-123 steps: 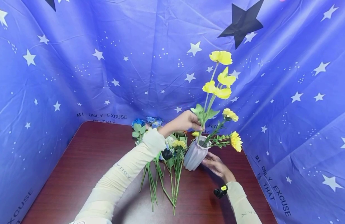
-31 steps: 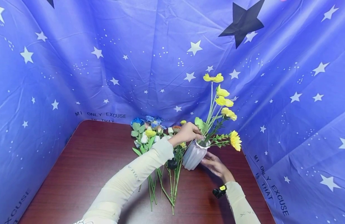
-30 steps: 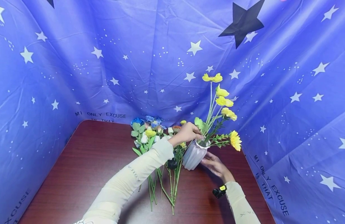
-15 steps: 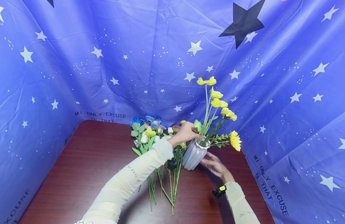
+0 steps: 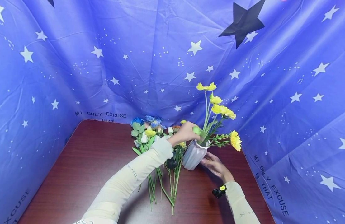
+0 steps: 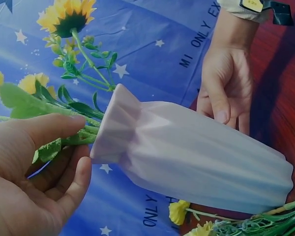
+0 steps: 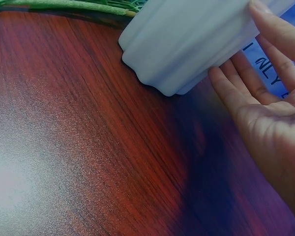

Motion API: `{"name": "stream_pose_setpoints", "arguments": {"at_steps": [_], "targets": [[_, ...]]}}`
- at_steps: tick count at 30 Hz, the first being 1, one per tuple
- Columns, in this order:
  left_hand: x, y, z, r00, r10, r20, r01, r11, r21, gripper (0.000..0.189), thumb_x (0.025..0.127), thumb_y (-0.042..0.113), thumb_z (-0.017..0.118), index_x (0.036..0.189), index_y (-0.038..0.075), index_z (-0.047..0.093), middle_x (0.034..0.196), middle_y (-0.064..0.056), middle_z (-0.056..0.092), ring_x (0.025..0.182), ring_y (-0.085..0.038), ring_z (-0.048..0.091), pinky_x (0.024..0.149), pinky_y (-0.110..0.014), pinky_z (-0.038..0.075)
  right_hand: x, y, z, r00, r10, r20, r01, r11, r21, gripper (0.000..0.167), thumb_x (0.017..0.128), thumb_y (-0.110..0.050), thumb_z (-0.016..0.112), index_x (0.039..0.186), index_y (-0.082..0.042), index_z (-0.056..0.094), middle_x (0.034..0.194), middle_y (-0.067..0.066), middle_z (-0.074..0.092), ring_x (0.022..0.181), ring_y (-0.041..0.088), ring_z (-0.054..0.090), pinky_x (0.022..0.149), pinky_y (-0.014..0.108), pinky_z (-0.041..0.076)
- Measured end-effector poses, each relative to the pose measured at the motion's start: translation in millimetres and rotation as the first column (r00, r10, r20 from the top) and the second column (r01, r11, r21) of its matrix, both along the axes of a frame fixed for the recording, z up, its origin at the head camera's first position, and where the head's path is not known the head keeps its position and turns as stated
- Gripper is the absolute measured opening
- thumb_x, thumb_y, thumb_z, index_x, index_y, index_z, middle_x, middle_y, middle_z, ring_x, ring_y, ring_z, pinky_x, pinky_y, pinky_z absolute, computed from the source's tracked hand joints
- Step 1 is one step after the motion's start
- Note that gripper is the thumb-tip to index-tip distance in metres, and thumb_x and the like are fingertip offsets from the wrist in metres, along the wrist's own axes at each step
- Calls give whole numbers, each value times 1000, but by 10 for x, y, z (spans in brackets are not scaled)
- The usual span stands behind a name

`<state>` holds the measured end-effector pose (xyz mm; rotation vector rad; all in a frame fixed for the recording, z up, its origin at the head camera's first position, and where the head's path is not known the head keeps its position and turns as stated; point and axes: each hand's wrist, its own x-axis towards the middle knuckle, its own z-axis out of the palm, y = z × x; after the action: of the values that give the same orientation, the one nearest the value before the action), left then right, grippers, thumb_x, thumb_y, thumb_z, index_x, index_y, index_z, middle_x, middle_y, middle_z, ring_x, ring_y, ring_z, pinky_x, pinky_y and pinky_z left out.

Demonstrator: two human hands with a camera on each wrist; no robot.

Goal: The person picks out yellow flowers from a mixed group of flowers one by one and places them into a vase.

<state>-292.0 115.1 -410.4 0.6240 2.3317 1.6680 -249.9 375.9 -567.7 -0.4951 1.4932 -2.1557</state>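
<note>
A pale ribbed vase (image 5: 194,155) stands at the right of the table. My left hand (image 5: 186,133) is at its mouth, pinching the green stem (image 6: 91,130) of tall yellow poppy-like flowers (image 5: 215,99) between thumb and forefinger. The stem's lower end is hidden inside the vase. Two more yellow blooms, one a daisy-like flower (image 5: 235,141), lean out to the right. On the vase's right side, my right hand (image 5: 215,165) rests its extended fingertips (image 7: 221,76) against the wall, palm apart from it. Some of its fingertips are hidden behind the vase.
Left of the vase lies a pile of loose flowers: a blue bloom (image 5: 137,121), white buds (image 5: 144,138) and others, their green stems (image 5: 172,193) towards the front. The dark red table (image 5: 91,161) meets a blue star-printed curtain (image 5: 150,62) behind and at both sides.
Over the four seconds, the tall yellow flowers have come down into the vase, and lately leaned a little left. My left hand has moved slightly down and right. The right hand stays against the vase.
</note>
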Motion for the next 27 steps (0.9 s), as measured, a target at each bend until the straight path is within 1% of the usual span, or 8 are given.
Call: {"name": "stream_pose_setpoints", "arguments": {"at_steps": [2, 5, 8, 13, 15, 19, 25, 27], "targets": [[1, 8, 3, 1000, -1, 4, 1, 1000, -11, 19, 77, 4, 84, 95, 7, 76, 61, 7, 56, 51, -5, 44, 46, -16, 42, -2, 2, -5, 1000, 0, -3, 0, 1000, 1, 54, 99, 19, 34, 134, -17, 56, 131, 0, 65, 121, 13, 64, 107, 26, 54], [-3, 21, 5, 1000, -5, -4, 5, 1000, -17, 16, 78, 8, 87, 87, 5, 74, 57, 7, 51, 49, -5, 42, 44, -16, 39, -5, 2, -12, 1000, -8, -5, 8, 1000, 7, 58, 99, 21, 31, 134, -17, 57, 131, 0, 66, 121, 12, 64, 107, 27, 54], [-8, 37, 4, 1000, -5, -15, 5, 1000, -27, 15, 78, 9, 87, 84, 5, 74, 55, 8, 50, 48, -5, 41, 43, -16, 37, -6, 2, -14, 1000, -16, -6, 16, 1000, 9, 60, 99, 21, 30, 133, -19, 58, 130, -1, 66, 122, 12, 64, 107, 27, 54], [-15, 54, 5, 999, 9, -46, -12, 997, -76, 22, 77, 10, 87, 97, 5, 79, 52, 9, 49, 47, -4, 40, 43, -15, 37, -9, 11, -22, 1000, -7, -6, 7, 1000, -7, 60, 99, 21, 31, 133, -20, 60, 130, -1, 66, 122, 11, 64, 106, 26, 54], [-17, 58, 4, 998, 14, -54, -19, 995, -97, 24, 78, 9, 87, 99, 4, 79, 52, 9, 48, 47, -3, 40, 44, -14, 38, -10, 9, -20, 1000, -3, -4, 3, 1000, -11, 61, 99, 21, 31, 133, -20, 60, 130, -1, 66, 122, 12, 64, 106, 26, 54], [-12, 59, 12, 998, 25, -54, -31, 993, -116, 23, 77, 8, 87, 99, 5, 79, 55, 8, 53, 48, -4, 43, 47, -15, 42, -7, -3, -8, 1000, -6, -4, 6, 1000, -8, 60, 98, 21, 32, 133, -20, 59, 130, -1, 66, 121, 12, 64, 106, 26, 54], [-8, 62, 32, 996, 27, -88, -40, 989, -145, 13, 76, 8, 87, 85, 7, 78, 62, 7, 62, 53, -5, 48, 54, -14, 47, -1, -5, 1, 1000, -11, 0, 11, 1000, -4, 62, 98, 21, 30, 133, -21, 60, 130, -1, 66, 121, 11, 64, 106, 26, 54], [-11, 65, 33, 996, 24, -90, -37, 988, -153, 13, 77, 9, 87, 85, 7, 77, 65, 3, 65, 54, -6, 49, 55, -15, 49, 1, 1, -1, 1000, -9, 1, 9, 1000, -6, 62, 99, 21, 30, 133, -21, 60, 130, -1, 66, 121, 11, 64, 106, 26, 54]]}}
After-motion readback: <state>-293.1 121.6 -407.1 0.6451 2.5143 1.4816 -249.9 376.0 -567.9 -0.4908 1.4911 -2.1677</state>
